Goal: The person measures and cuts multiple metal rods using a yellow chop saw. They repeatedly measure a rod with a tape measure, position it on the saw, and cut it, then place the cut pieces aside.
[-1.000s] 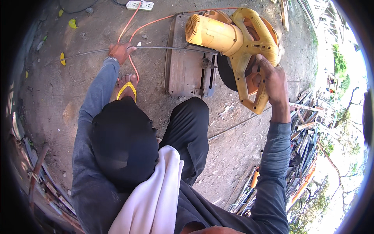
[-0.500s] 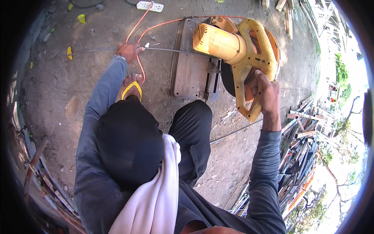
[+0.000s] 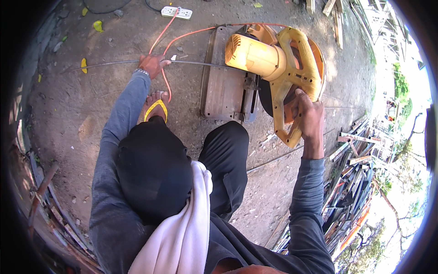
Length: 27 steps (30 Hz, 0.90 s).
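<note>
A yellow chop saw with a dark cutting disc stands on its flat metal base on the ground. My right hand is closed round the saw's loop handle, at its near end. Far to the left, my left hand grips a long thin steel rod, which runs right across the base and under the saw's motor. Where the rod meets the disc is hidden by the motor. An orange cord passes close by the left hand.
The cord leads to a white power strip at the back. My foot in a yellow-strapped sandal is just below the left hand. A scrap pile lies on the right. Another rod lies on the ground near my knee.
The saw's handle and my right hand have moved slightly down and left in view. My left hand keeps its grip on the rod. The whole view has shifted a little.
</note>
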### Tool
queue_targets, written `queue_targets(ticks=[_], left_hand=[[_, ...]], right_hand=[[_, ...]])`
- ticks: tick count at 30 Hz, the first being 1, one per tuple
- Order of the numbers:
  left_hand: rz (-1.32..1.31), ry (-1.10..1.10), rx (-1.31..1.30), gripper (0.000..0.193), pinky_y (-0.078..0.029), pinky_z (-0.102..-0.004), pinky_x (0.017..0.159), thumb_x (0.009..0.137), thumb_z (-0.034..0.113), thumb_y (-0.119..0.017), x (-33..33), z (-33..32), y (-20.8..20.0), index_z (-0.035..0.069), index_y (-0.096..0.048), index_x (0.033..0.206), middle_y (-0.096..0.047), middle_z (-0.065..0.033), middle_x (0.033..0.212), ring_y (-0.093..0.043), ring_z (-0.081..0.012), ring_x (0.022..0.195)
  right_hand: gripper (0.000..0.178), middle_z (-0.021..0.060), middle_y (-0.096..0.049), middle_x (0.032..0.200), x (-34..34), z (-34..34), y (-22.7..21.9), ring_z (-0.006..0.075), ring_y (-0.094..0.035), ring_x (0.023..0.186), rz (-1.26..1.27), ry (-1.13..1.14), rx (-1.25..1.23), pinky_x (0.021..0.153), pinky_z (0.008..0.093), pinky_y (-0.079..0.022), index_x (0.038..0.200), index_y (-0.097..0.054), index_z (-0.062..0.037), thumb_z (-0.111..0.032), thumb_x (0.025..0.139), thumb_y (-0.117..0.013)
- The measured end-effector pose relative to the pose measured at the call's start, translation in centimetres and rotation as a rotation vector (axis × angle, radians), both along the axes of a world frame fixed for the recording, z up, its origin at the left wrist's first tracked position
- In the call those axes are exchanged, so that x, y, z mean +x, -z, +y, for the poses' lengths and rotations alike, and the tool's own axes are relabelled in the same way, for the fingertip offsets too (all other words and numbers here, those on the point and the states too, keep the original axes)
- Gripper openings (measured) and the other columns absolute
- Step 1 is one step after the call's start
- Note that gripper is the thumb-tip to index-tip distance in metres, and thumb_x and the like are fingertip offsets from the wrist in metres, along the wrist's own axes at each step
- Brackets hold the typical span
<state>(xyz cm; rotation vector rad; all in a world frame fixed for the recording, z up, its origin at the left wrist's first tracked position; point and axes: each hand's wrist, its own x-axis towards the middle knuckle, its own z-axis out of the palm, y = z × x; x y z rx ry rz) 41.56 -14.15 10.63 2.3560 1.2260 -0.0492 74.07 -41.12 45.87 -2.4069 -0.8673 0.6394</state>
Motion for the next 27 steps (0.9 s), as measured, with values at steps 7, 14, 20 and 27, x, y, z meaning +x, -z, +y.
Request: queue_targets(ticks=[7, 14, 20, 27], left_hand=[[0.005, 0.012, -0.026, 0.049, -0.039, -0.0517, 0.097, 0.098, 0.058, -0.055, 0.1, 0.1, -0.4, 0.014, -0.072, 0.112, -0.072, -0.0091, 0.117, -0.064, -0.03, 0.116], [-0.046, 0.008, -0.004, 0.047, -0.039, -0.0523, 0.095, 0.099, 0.058, -0.054, -0.5, 0.2, 0.1, 0.015, -0.071, 0.11, -0.073, -0.0103, 0.11, -0.065, -0.0329, 0.111], [-0.039, 0.014, -0.02, 0.046, -0.039, -0.0528, 0.093, 0.098, 0.058, -0.055, -0.1, 0.2, -0.1, 0.015, -0.071, 0.108, -0.074, -0.01, 0.107, -0.066, -0.034, 0.108], [-0.077, 0.005, 0.041, 0.046, -0.041, -0.053, 0.09, 0.097, 0.057, -0.057, -0.3, 0.2, 0.6, 0.014, -0.071, 0.105, -0.073, -0.0108, 0.104, -0.066, -0.0357, 0.105]], right_hand=[[0.043, 0.0031, -0.056, 0.055, -0.5, -0.3, 0.4, 0.012, -0.054, 0.053, -0.023, -0.022, 0.028, 0.052, 0.0295, -0.04, 0.065, -0.062, -0.0033, -0.029, 0.099, -0.058], [0.042, 0.0031, -0.057, 0.056, -0.8, -0.5, 0.6, 0.0119, -0.055, 0.053, -0.06, -0.072, 0.04, 0.053, 0.0298, -0.041, 0.067, -0.063, -0.0029, -0.028, 0.1, -0.057], [0.042, 0.0029, -0.057, 0.056, -0.8, -0.8, 0.9, 0.0119, -0.055, 0.052, -0.039, -0.034, 0.062, 0.052, 0.0294, -0.042, 0.068, -0.064, -0.0031, -0.027, 0.101, -0.057], [0.041, 0.0033, -0.059, 0.057, -1.0, -0.7, 0.9, 0.0115, -0.056, 0.052, -0.005, 0.006, 0.086, 0.051, 0.0292, -0.042, 0.068, -0.064, -0.003, -0.026, 0.101, -0.058]])
